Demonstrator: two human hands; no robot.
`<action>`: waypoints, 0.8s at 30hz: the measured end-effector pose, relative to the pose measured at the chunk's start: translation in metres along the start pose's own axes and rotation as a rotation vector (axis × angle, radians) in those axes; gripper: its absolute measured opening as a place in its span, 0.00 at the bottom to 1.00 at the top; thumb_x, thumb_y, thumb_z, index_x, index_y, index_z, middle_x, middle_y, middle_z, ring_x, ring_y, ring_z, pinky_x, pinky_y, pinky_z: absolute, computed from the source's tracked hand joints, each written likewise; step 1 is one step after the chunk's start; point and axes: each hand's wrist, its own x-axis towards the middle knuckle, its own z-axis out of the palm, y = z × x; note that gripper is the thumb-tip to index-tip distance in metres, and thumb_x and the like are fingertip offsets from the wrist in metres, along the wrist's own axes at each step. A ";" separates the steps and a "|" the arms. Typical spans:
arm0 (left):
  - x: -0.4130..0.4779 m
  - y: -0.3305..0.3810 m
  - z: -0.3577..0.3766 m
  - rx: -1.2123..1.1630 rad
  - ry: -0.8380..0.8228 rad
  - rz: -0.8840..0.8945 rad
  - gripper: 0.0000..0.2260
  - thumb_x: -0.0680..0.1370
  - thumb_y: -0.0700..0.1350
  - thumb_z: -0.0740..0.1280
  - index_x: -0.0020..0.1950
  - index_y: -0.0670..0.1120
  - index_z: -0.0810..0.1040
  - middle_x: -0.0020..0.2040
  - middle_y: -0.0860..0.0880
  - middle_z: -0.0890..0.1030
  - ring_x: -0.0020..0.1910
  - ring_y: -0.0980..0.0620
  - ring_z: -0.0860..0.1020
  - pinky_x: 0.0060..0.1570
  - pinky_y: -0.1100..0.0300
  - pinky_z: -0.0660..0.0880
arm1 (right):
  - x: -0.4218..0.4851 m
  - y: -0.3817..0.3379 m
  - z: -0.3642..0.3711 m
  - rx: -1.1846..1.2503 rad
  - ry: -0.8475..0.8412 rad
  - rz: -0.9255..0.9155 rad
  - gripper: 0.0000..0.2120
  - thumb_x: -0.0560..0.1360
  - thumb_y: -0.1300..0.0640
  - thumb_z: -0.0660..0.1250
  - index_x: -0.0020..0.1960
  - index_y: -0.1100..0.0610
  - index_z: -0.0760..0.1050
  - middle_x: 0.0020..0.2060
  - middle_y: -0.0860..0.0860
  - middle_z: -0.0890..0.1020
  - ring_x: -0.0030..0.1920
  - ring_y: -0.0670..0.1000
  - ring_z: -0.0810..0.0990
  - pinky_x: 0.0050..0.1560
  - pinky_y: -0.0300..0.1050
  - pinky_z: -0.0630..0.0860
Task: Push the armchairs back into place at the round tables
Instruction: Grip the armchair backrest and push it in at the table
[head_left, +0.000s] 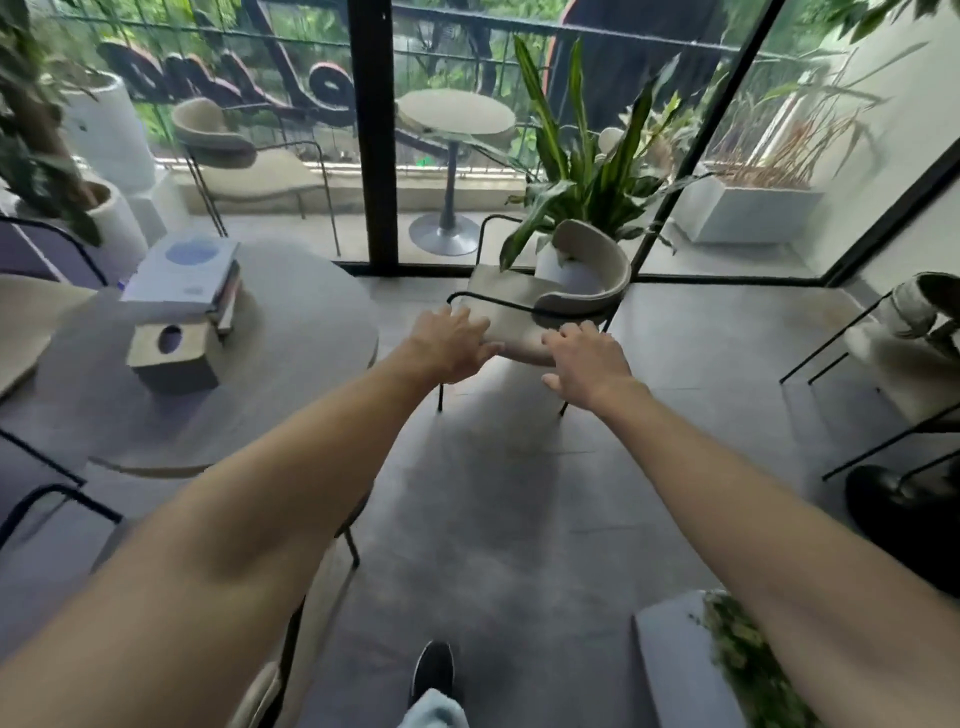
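A beige armchair (524, 306) with a curved backrest and thin black metal arms and legs stands on the grey floor, to the right of the round grey table (291, 353) and apart from it. Both my arms reach out toward it. My left hand (452, 345) is spread over the near left edge of the seat, by the black armrest. My right hand (587, 364) hovers with fingers apart over the near right edge of the seat. Neither hand is closed around any part of the chair.
On the table lie a stack of books (187, 278) and a tissue box (174, 356). A potted plant (576, 171) stands behind the chair by the glass wall. Other armchairs sit at the right (904, 338) and lower left (291, 623). A planter (737, 654) is near right.
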 end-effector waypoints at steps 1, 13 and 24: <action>0.027 0.004 -0.005 -0.014 -0.008 0.002 0.25 0.81 0.64 0.51 0.69 0.50 0.71 0.67 0.43 0.73 0.66 0.41 0.71 0.58 0.46 0.71 | 0.019 0.018 -0.001 0.009 -0.006 0.014 0.25 0.74 0.44 0.69 0.67 0.54 0.71 0.62 0.55 0.76 0.64 0.59 0.73 0.60 0.54 0.72; 0.318 0.058 -0.049 0.080 0.068 0.052 0.26 0.81 0.65 0.49 0.69 0.51 0.71 0.67 0.42 0.73 0.65 0.40 0.72 0.59 0.42 0.70 | 0.234 0.233 0.038 0.011 0.011 0.087 0.23 0.75 0.45 0.69 0.65 0.54 0.70 0.61 0.55 0.76 0.63 0.59 0.73 0.58 0.54 0.73; 0.521 0.100 -0.019 -0.028 0.015 -0.178 0.26 0.81 0.65 0.49 0.69 0.50 0.70 0.67 0.42 0.72 0.66 0.40 0.70 0.61 0.44 0.69 | 0.436 0.367 0.094 -0.058 -0.039 -0.185 0.29 0.73 0.44 0.71 0.69 0.53 0.68 0.63 0.54 0.75 0.64 0.58 0.72 0.60 0.54 0.73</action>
